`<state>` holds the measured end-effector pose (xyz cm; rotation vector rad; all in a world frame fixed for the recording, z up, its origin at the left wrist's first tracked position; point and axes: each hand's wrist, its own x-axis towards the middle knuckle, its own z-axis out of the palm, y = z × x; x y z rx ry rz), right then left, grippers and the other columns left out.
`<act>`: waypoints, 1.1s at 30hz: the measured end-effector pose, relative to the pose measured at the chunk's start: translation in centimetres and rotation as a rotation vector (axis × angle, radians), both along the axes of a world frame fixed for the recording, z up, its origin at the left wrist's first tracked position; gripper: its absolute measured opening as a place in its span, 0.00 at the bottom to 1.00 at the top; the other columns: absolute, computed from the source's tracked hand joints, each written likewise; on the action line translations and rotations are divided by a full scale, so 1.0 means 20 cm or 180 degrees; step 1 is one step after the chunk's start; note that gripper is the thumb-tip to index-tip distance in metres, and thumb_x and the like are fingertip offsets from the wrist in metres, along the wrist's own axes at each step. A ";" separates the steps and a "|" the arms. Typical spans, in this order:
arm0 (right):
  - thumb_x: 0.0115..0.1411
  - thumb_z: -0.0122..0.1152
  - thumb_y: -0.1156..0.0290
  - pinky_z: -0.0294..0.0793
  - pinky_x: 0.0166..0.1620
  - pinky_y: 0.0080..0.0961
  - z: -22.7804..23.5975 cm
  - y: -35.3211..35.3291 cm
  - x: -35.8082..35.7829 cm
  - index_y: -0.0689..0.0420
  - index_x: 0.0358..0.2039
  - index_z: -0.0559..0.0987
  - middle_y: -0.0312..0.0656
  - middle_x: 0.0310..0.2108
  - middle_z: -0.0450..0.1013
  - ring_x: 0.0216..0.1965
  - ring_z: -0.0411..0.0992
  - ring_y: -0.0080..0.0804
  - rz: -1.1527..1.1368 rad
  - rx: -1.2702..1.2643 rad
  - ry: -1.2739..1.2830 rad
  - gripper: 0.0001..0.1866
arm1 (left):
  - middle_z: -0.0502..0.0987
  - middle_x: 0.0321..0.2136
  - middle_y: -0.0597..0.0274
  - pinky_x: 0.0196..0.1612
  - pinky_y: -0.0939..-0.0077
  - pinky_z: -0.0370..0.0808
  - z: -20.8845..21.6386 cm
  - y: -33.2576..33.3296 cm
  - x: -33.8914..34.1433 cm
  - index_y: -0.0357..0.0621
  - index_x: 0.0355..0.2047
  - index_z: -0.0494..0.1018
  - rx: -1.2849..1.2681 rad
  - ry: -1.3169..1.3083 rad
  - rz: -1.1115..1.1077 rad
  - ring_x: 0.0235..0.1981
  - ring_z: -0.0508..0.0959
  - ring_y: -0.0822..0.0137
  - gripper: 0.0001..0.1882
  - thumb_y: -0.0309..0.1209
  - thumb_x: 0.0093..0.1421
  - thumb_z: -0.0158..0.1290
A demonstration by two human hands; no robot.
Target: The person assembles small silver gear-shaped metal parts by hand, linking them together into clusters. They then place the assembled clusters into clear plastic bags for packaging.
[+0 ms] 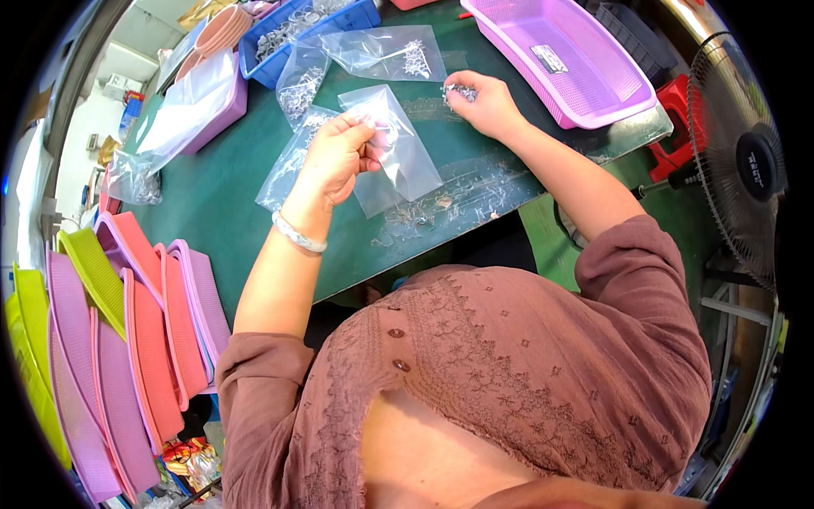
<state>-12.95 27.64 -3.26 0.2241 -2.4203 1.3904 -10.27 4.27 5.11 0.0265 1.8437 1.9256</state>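
My left hand [341, 151] is closed, pinching a clear plastic bag [405, 161] near its upper part. The bag hangs just over the green table and looks flat. To the right, my right hand [487, 103] is curled round a small clump of silvery metal pieces [460, 92], too small to name exactly. Beyond my hands lie more clear bags: a filled bag [414, 61] with small metal pieces at its right end, and another filled bag [300, 92] to the left. A further bag [284, 170] lies partly under my left hand.
A blue bin [360, 17] of metal parts stands at the back, beside a purple tray [222, 114] with clear bags. A purple mesh basket [593, 81] is at the far right. Stacked plastic baskets [153, 356] fill the left. A fan [746, 161] stands right, near a red stool [678, 123].
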 end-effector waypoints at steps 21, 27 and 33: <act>0.54 0.55 0.66 0.70 0.18 0.24 0.31 -0.02 0.24 0.59 0.34 0.70 0.49 0.27 0.71 0.23 0.70 0.33 0.1224 -0.4806 -0.1449 0.11 | 0.67 0.15 0.67 0.17 0.84 0.61 -0.35 0.38 -0.09 0.43 0.23 0.67 0.0231 -0.0475 -0.0086 0.14 0.64 0.75 0.23 0.49 0.62 0.36; 0.55 0.52 0.67 0.66 0.15 0.23 0.27 -0.06 0.21 0.62 0.33 0.69 0.48 0.24 0.71 0.18 0.69 0.33 0.1004 -0.4946 -0.1536 0.11 | 0.72 0.22 0.67 0.24 0.83 0.70 -0.27 0.36 -0.04 0.43 0.31 0.69 0.0872 -0.0686 -0.0078 0.20 0.71 0.75 0.12 0.38 0.60 0.44; 0.53 0.56 0.65 0.70 0.17 0.25 0.17 -0.07 0.19 0.59 0.33 0.70 0.47 0.26 0.71 0.22 0.70 0.34 0.1056 -0.5035 -0.1834 0.12 | 0.73 0.21 0.68 0.24 0.85 0.65 -0.24 0.24 -0.05 0.43 0.25 0.71 0.0493 -0.0252 -0.0162 0.21 0.70 0.78 0.05 0.26 0.50 0.57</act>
